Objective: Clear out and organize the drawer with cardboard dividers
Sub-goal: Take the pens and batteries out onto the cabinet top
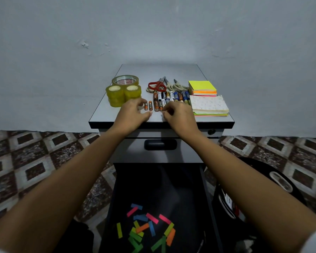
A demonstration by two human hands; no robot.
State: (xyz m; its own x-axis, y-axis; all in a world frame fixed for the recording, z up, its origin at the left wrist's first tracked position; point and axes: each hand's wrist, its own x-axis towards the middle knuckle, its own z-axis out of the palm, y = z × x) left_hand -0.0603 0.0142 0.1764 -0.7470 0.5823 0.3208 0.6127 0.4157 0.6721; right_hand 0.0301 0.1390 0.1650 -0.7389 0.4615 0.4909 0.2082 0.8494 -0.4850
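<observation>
The dark drawer (204, 179) is pulled out below me, with several loose coloured paper flags (148, 229) on its bottom. On the cabinet top (102, 114) lies a row of batteries (171, 97), and two small orange batteries (148, 106) lie apart on its left. My left hand (133, 112) rests on the top, fingertips touching the leftmost small battery and thumb stretched out. My right hand (178, 115) has its fingers curled at the near end of the battery row. Whether it pinches one is hidden.
Yellow tape rolls (123, 90) stand at the left of the cabinet top. Scissors (162, 84) lie at the back, and sticky-note pads (202, 88) and a paper stack (209, 105) sit on the right. A black bag (263, 189) is on the tiled floor, right of the drawer.
</observation>
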